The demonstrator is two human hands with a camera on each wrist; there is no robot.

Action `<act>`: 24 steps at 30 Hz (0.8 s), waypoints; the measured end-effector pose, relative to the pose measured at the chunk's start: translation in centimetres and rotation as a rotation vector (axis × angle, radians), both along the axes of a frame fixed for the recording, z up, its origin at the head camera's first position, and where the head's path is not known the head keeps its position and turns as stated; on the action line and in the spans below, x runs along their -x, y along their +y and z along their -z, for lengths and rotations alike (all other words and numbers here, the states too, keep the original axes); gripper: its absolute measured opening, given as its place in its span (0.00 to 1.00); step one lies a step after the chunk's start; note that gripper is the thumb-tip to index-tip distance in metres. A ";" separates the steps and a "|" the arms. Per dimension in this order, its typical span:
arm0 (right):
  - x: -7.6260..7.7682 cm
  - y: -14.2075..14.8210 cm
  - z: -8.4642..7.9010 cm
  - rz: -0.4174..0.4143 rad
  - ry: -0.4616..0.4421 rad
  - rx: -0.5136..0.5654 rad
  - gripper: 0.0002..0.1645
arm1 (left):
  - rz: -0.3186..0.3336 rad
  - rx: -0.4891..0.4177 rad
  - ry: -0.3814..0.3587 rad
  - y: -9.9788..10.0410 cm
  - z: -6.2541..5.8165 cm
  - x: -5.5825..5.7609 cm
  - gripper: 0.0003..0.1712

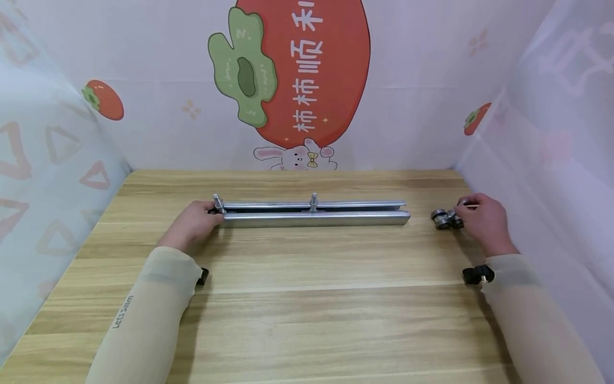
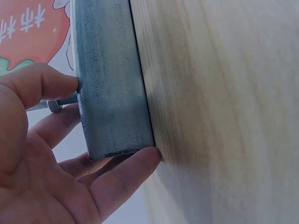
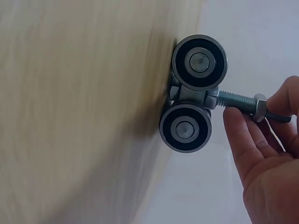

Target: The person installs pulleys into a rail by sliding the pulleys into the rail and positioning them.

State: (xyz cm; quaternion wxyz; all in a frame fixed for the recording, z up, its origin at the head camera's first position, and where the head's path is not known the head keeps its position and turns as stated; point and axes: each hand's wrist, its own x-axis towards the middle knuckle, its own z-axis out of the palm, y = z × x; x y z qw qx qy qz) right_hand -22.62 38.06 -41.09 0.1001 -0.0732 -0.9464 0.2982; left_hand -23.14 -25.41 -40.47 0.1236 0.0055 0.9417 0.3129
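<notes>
A silver C-shaped metal rail (image 1: 316, 220) lies across the table, its slot facing up. Two threaded bolts stand up from the slot, one bolt (image 1: 314, 202) near the middle and another bolt (image 1: 218, 204) at the left end. My left hand (image 1: 192, 226) grips that left end; in the left wrist view its thumb presses the edge of the rail (image 2: 112, 84) and a fingertip touches the lower end corner. On the right, my right hand (image 1: 486, 221) holds a roller trolley (image 1: 441, 219) by its threaded bolt (image 3: 236, 101). The trolley's wheels (image 3: 200, 62) are close to the tabletop; whether they touch it I cannot tell.
The wood-grain table (image 1: 307, 320) extends in front of the rail. A printed cloth backdrop (image 1: 163, 133) rises behind it, with cloth sides at left and right. Black wrist mounts (image 1: 475, 274) show at both sleeves.
</notes>
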 end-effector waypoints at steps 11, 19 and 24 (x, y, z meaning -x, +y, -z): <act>0.5 -2.3 0.0 -0.023 0.021 0.024 0.19 | 0.003 -0.007 -0.010 0.0 -0.3 -0.1 0.31; 1.2 -4.6 -0.2 -0.096 0.016 0.013 0.18 | 0.000 -0.018 -0.018 -0.1 -0.2 -0.2 0.31; 1.7 -6.0 -0.3 -0.130 0.003 0.030 0.17 | -0.001 -0.015 -0.016 -0.2 -0.1 -0.1 0.32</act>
